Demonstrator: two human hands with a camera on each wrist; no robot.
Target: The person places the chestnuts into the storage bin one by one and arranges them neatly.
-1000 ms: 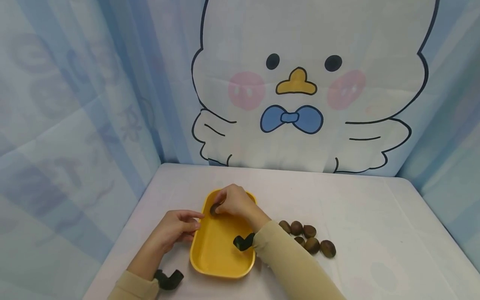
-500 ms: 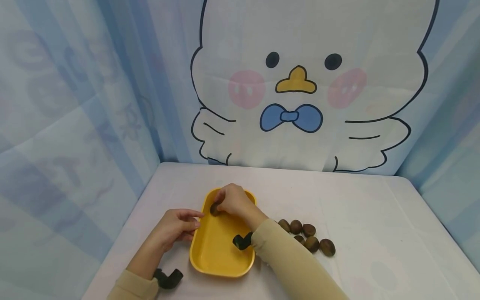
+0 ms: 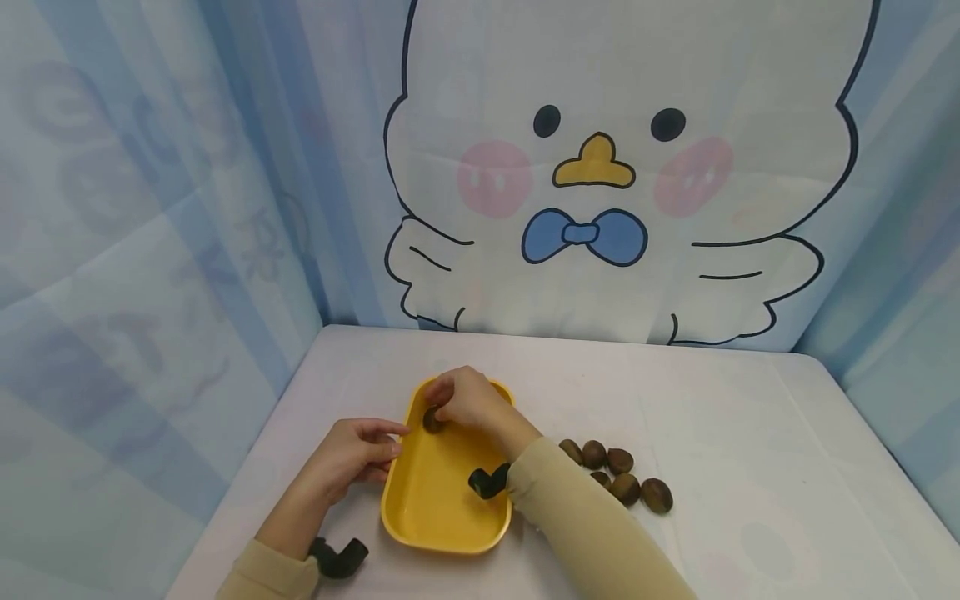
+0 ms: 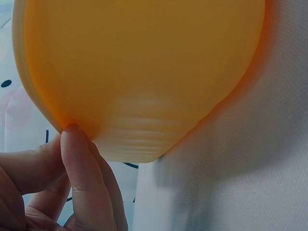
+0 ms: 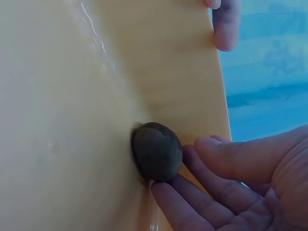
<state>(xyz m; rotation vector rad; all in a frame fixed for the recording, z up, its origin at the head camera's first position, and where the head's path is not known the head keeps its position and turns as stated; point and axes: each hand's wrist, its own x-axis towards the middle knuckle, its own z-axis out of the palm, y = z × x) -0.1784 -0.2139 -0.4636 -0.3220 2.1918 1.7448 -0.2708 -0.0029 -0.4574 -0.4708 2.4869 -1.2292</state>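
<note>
In the head view my left hand (image 3: pixel 352 461) pinches the left rim of a yellow tray (image 3: pixel 442 546). The left wrist view shows its fingertips (image 4: pixel 74 137) at that rim. My right hand (image 3: pixel 474 404) reaches over the tray's far part, its fingers around a dark brown chestnut (image 3: pixel 432 420). Close up in the right wrist view, the chestnut (image 5: pixel 157 151) sits low in the tray's corner, against the wall. Fingertips (image 5: pixel 163 192) meet its near side, and the thumb lies slightly apart from it. The right forearm covers part of the tray's right rim.
Several loose chestnuts (image 3: pixel 625 489) lie together on the white table (image 3: pixel 750 442), right of the tray and partly behind the right sleeve. A dark curved piece sits at each wrist. A printed curtain (image 3: pixel 600 292) hangs behind the table.
The chestnut has shifted very slightly to the right in the tray with the right fingers. The left hand stays at the rim, and the tray keeps its place.
</note>
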